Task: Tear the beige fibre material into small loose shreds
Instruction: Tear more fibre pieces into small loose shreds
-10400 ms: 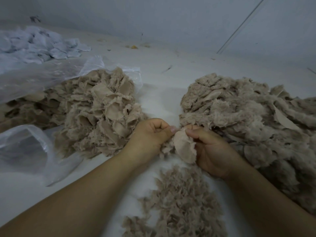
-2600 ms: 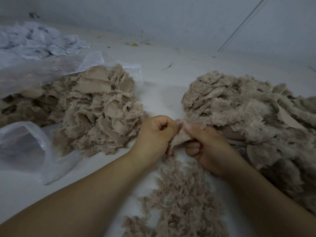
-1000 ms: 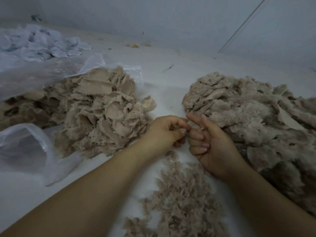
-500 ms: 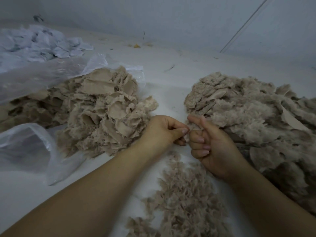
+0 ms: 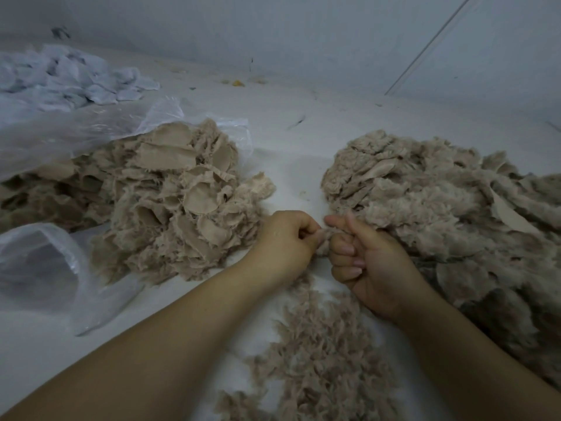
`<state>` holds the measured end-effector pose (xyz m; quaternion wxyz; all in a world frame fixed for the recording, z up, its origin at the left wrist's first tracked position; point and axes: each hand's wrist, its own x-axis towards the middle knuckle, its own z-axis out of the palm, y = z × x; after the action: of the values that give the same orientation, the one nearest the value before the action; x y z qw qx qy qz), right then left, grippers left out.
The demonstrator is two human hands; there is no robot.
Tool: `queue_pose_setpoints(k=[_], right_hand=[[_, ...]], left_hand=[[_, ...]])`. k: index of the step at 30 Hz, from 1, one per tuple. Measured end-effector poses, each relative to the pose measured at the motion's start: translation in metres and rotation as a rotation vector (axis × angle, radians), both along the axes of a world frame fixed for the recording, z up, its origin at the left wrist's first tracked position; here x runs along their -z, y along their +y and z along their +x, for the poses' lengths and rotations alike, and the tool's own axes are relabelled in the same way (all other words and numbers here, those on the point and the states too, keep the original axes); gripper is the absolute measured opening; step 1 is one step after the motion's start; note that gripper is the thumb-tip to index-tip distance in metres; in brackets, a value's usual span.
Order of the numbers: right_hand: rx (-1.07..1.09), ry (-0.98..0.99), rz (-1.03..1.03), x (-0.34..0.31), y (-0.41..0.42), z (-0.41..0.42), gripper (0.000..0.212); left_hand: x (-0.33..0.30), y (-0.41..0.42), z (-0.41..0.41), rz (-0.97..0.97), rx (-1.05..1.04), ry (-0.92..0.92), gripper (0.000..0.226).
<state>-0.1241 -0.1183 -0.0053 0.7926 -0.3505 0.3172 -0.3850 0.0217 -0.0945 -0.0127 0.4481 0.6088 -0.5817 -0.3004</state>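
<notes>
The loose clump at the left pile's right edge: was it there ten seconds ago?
No. The clump now juts out from the left pile, toward the right pile.

No words, labels, brand names, numbers or signs can be read anywhere in the picture.
</notes>
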Motion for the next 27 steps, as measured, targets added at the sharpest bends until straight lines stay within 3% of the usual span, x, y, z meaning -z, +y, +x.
queue_pose_setpoints(k=[4,7,10,14,17,21,24,27], right_hand=[[0.005,0.005,-0.007,-0.001,0.0,0.001,0.05],[0.019,-0.019,0.019,-0.002,-0.002,-0.001,0.025],[0.019,-0.075,0.1,-0.004,-0.004,-0.003,0.022],[-0.058,0.033,-0.022,-0.002,-0.002,-0.001,0.054],[-0.108,0.061,-0.104,0.0,-0.001,-0.002,0.038],[-0.071,0.062,-0.118,0.001,-0.001,-0.002,0.01],[-0.047,0.032,-0.095,-0.001,-0.001,-0.002,0.014],[-0.078,0.071,-0.164,-0.003,0.003,0.0,0.018]], left_hand=[[0.001,0.003,0.0,0.002,-0.045,0.246,0.02],[-0.003,0.008,0.002,-0.032,-0.053,0.499,0.027],[-0.006,0.012,0.007,-0.047,-0.063,0.681,0.035],[-0.006,0.017,0.005,-0.124,-0.084,0.554,0.021],[-0.006,0.02,-0.003,-0.156,-0.047,0.472,0.014],[-0.007,0.025,-0.006,-0.205,-0.037,0.54,0.011],[-0.006,0.025,-0.004,-0.249,-0.072,0.537,0.015],[-0.004,0.025,-0.005,-0.289,-0.079,0.365,0.014]])
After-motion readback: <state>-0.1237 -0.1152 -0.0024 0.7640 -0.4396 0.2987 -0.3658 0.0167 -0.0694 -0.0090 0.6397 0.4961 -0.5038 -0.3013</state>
